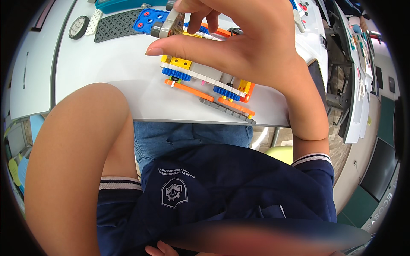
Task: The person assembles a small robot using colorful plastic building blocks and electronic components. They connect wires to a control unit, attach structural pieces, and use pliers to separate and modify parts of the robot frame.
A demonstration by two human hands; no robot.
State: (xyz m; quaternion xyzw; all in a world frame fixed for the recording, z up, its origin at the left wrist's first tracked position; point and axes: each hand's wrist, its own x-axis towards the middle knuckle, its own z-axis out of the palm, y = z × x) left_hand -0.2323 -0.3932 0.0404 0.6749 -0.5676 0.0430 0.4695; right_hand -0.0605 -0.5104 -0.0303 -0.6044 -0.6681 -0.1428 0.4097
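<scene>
My right hand reaches over the white table with its thumb and forefinger on either side of a grey plastic part with dark, rounded ends. Its other fingers are curled. Below and behind that hand lies a plastic building-kit model of white and yellow parts, with blue gears, orange beams and a grey toothed strip along its near side. The hand hides part of the model. My left arm is bent up at the left; only a few curled fingertips of my left hand show at the bottom edge.
The white table carries a dark grey perforated plate, a blue plate with red pegs, a white strip with holes and a black-tyred wheel. A teal tray stands at the back. A blurred dark shape covers the bottom.
</scene>
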